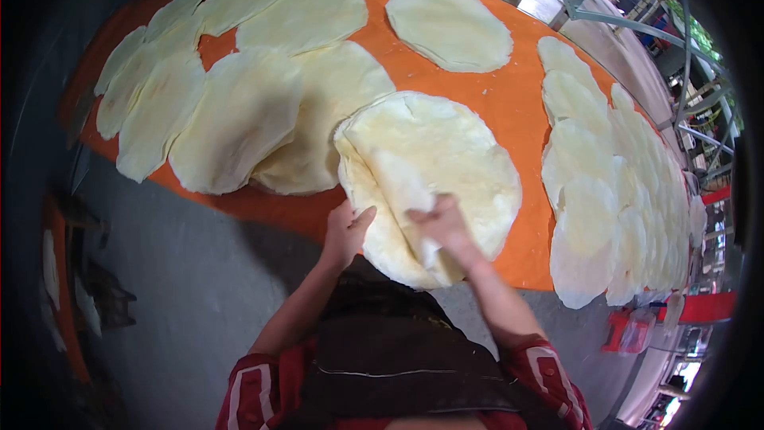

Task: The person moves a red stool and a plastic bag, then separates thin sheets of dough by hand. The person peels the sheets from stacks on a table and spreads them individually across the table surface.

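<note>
A stack of large round pale flatbreads [469, 151] lies at the front edge of the orange-covered table, slightly overhanging it. The top flatbread [398, 183] is partly lifted, its left side folded over toward the middle. My left hand [348, 232] is at the stack's lower left rim, with thumb and fingers closed around the edge of a flatbread. Over the stack, my right hand [444, 227] grips the folded flap of the top flatbread; its fingers are slightly blurred. The layers beneath the flap are partly hidden.
Overlapping flatbreads [239, 111] cover the left side of the orange table [509, 103]. A single flatbread [450, 28] lies at the back. Overlapping rows of flatbreads [585, 159] line the right side. Metal frames [629, 20] stand beyond, and a red container [625, 330] sits lower right.
</note>
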The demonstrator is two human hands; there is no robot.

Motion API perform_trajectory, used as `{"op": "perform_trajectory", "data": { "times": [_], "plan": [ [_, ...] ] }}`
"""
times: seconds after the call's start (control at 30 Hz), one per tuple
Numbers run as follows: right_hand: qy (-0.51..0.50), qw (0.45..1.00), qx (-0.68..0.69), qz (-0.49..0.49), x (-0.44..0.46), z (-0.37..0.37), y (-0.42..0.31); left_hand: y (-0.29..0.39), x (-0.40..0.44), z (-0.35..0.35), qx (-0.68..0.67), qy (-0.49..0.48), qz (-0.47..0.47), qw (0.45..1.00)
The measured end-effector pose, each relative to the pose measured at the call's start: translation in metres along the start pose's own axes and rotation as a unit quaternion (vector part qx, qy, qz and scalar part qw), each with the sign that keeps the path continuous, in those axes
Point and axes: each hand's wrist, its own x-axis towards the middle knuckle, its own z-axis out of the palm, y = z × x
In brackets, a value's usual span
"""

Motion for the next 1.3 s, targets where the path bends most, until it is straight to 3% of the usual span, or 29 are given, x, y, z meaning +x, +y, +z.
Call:
{"op": "perform_trajectory", "data": {
  "times": [0.1,0.17,0.23,0.3,0.37,0.4,0.47,0.53,0.57,0.63,0.7,0.73,0.77,0.8,0.87,0.97,1.0,1.1,1.3],
  "plan": [
    [0.018,0.982,0.18,0.058,0.011,-0.098,-0.014,0.025,0.002,-0.012,-0.129,-0.038,0.014,0.991],
    [0.099,0.982,0.163,0.015,0.005,-0.164,-0.04,0.031,0.012,-0.028,-0.144,-0.024,0.006,0.989],
    [0.181,0.981,-0.071,-0.006,0.015,-0.269,-0.023,0.055,0.022,-0.037,-0.174,0.012,0.012,0.985],
    [0.292,0.939,-0.18,-0.039,0.012,-0.368,-0.025,0.047,0.05,-0.07,-0.083,0.019,-0.017,0.996],
    [0.238,0.941,-0.236,-0.051,-0.021,-0.383,-0.102,0.063,0.069,-0.083,-0.013,0.022,-0.028,0.999],
    [0.236,0.944,-0.225,-0.05,-0.034,-0.382,-0.131,0.08,0.076,-0.084,0.012,0.021,-0.025,0.999],
    [0.269,0.936,-0.222,-0.054,-0.052,-0.352,-0.169,0.06,0.119,-0.126,0.263,0.07,-0.047,0.961],
    [0.338,0.908,-0.241,-0.065,-0.061,-0.305,-0.192,0.081,0.116,-0.1,0.313,0.111,0.047,0.942],
    [0.309,0.905,-0.291,-0.032,-0.057,-0.303,-0.181,0.099,0.109,-0.078,0.337,0.128,0.096,0.928],
    [0.211,0.941,-0.249,-0.087,-0.054,-0.253,-0.149,0.124,0.087,-0.026,0.377,0.161,0.188,0.892],
    [-0.039,0.994,-0.101,-0.019,-0.028,-0.189,-0.105,0.085,0.088,0.027,0.291,-0.22,0.384,0.848],
    [-0.133,0.99,-0.018,0.048,-0.016,-0.162,-0.08,0.072,0.067,0.056,0.078,-0.353,0.158,0.919],
    [-0.186,0.964,0.115,0.15,-0.007,-0.146,-0.053,0.058,0.046,0.085,-0.139,-0.358,-0.095,0.918],
    [-0.149,0.981,0.079,0.1,-0.008,-0.138,-0.035,0.038,0.045,0.097,-0.174,-0.333,-0.143,0.916],
    [-0.075,0.997,0.003,0.007,-0.023,-0.123,-0.006,0.019,0.044,0.1,-0.248,-0.308,-0.15,0.906],
    [-0.087,0.995,0.036,-0.026,-0.045,-0.111,0.022,0.023,0.045,0.104,-0.283,-0.31,-0.153,0.894],
    [-0.078,0.996,-0.014,-0.044,-0.05,-0.108,0.027,0.026,0.047,0.106,-0.281,-0.315,-0.151,0.894],
    [-0.016,0.997,-0.037,-0.068,-0.056,-0.1,0.032,0.026,0.053,0.115,-0.266,-0.319,-0.123,0.901],
    [-0.005,0.997,0.056,-0.052,-0.056,-0.099,0.027,0.019,0.051,0.123,-0.261,-0.311,-0.106,0.908]
  ]
}}
